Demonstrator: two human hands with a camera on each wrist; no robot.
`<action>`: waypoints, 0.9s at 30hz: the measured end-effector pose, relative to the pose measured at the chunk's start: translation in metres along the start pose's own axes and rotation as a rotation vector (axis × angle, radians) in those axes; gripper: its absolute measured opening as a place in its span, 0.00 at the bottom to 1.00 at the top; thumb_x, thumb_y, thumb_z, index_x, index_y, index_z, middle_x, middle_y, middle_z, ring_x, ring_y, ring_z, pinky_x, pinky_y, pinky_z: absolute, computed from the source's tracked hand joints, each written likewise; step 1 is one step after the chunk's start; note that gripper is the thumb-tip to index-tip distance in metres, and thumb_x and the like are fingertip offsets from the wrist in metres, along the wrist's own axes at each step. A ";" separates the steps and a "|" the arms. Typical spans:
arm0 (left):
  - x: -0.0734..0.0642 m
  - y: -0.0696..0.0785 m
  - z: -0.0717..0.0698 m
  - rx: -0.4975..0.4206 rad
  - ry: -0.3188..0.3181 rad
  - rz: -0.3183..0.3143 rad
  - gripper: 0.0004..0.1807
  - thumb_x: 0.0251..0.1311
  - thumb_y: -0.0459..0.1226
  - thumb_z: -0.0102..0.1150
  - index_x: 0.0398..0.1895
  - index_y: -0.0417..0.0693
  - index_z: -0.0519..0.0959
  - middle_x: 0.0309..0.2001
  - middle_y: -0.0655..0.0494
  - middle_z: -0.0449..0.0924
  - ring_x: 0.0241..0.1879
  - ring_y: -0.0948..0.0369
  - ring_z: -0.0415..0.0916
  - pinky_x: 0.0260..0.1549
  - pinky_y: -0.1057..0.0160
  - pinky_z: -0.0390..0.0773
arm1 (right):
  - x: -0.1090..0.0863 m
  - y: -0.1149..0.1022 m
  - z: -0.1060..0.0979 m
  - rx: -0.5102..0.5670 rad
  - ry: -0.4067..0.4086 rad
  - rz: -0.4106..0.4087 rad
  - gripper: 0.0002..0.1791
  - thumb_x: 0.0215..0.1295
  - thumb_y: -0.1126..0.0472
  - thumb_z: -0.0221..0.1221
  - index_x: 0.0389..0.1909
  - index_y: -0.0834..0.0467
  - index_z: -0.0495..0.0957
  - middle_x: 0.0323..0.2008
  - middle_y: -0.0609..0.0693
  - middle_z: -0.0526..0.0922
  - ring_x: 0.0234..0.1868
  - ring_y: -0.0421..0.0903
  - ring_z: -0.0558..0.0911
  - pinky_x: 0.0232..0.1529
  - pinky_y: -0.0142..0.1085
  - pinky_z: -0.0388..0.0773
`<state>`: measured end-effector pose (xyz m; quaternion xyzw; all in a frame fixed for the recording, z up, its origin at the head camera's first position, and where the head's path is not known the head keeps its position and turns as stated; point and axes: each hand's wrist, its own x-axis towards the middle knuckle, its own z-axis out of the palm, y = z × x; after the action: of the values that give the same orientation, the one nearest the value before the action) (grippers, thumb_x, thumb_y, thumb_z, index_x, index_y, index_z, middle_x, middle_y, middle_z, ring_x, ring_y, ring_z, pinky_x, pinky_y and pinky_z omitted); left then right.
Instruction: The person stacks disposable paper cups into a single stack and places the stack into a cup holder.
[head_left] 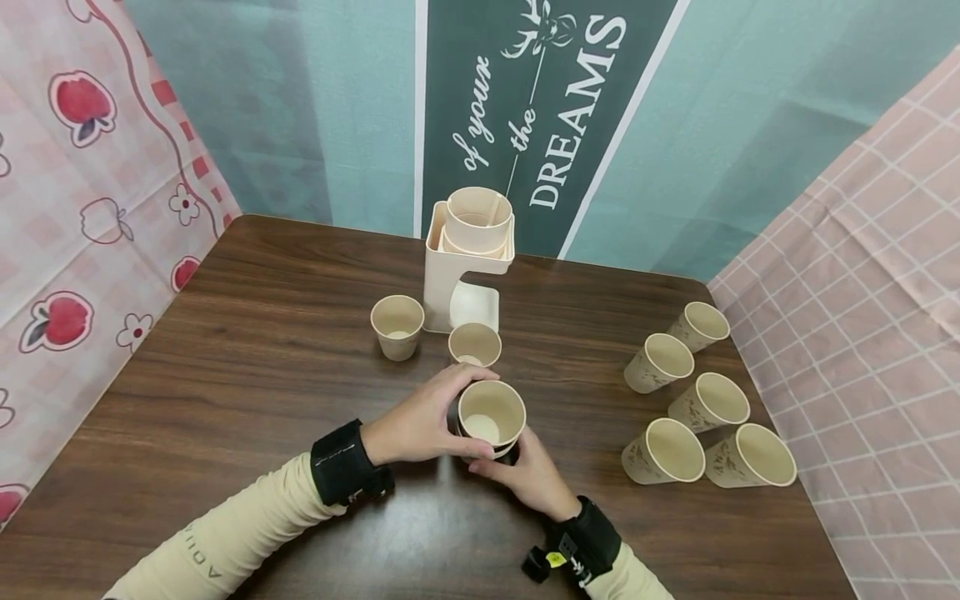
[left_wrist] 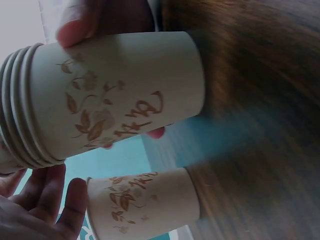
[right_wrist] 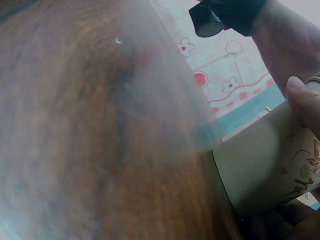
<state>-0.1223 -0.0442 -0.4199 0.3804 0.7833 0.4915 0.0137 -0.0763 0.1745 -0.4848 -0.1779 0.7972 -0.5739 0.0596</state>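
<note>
Between both hands, a stack of nested beige paper cups [head_left: 491,414] stands mouth-up over the dark table. My left hand [head_left: 420,421] holds its upper part, thumb on the near side and fingers round the far side. In the left wrist view several rolled rims sit close together, and the outer cup [left_wrist: 115,95] shows a brown flower print. Low on the near right side, my right hand [head_left: 536,475] grips the same stack. Just beyond the hands stands a single paper cup [head_left: 480,340], partly covered by the left hand in the head view.
Another paper cup [head_left: 397,327] stands to the left, beside a cream-white stand [head_left: 442,292] that holds a wide round container [head_left: 480,225]. Several upright paper cups [head_left: 667,450] are grouped at the table's right side. Curtains and printed cloth border the table [head_left: 300,292].
</note>
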 end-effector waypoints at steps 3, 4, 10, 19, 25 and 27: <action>-0.002 -0.003 0.001 0.017 -0.018 -0.011 0.44 0.45 0.47 0.83 0.66 0.44 0.72 0.61 0.57 0.75 0.61 0.60 0.69 0.62 0.54 0.72 | 0.000 0.001 0.000 -0.006 0.001 0.002 0.40 0.58 0.62 0.75 0.70 0.57 0.67 0.61 0.54 0.77 0.60 0.49 0.76 0.63 0.36 0.71; -0.002 -0.004 0.002 0.021 -0.023 -0.012 0.44 0.45 0.47 0.83 0.66 0.44 0.72 0.61 0.57 0.75 0.62 0.60 0.69 0.62 0.54 0.72 | 0.000 0.002 0.000 -0.008 0.002 0.001 0.41 0.58 0.62 0.75 0.70 0.57 0.67 0.61 0.54 0.77 0.61 0.49 0.76 0.64 0.36 0.71; -0.003 -0.009 0.003 0.035 -0.045 -0.008 0.44 0.45 0.47 0.82 0.66 0.43 0.73 0.62 0.55 0.74 0.64 0.58 0.68 0.64 0.52 0.71 | -0.001 0.002 0.000 -0.024 0.012 -0.005 0.42 0.57 0.61 0.75 0.72 0.56 0.65 0.62 0.54 0.77 0.62 0.50 0.75 0.64 0.37 0.71; -0.003 -0.011 0.003 0.040 -0.077 -0.006 0.45 0.46 0.49 0.82 0.67 0.45 0.72 0.63 0.56 0.72 0.65 0.58 0.68 0.64 0.52 0.71 | 0.000 0.000 0.000 -0.021 0.009 0.012 0.44 0.57 0.61 0.76 0.72 0.54 0.65 0.63 0.51 0.76 0.63 0.49 0.75 0.65 0.39 0.70; -0.003 -0.012 0.001 0.044 -0.103 0.000 0.45 0.48 0.48 0.81 0.69 0.46 0.71 0.64 0.54 0.71 0.65 0.58 0.68 0.65 0.51 0.71 | -0.001 0.000 0.000 -0.021 0.007 0.014 0.43 0.56 0.61 0.76 0.72 0.54 0.65 0.63 0.51 0.76 0.63 0.49 0.75 0.65 0.38 0.70; -0.003 -0.012 0.000 0.049 -0.112 -0.002 0.45 0.48 0.48 0.81 0.69 0.46 0.70 0.64 0.54 0.71 0.65 0.58 0.67 0.65 0.51 0.71 | 0.000 0.000 0.000 -0.017 0.006 0.014 0.43 0.56 0.61 0.76 0.72 0.54 0.65 0.63 0.50 0.76 0.63 0.49 0.74 0.66 0.38 0.70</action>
<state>-0.1272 -0.0484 -0.4302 0.4070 0.7934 0.4500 0.0487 -0.0759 0.1745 -0.4846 -0.1714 0.8034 -0.5672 0.0596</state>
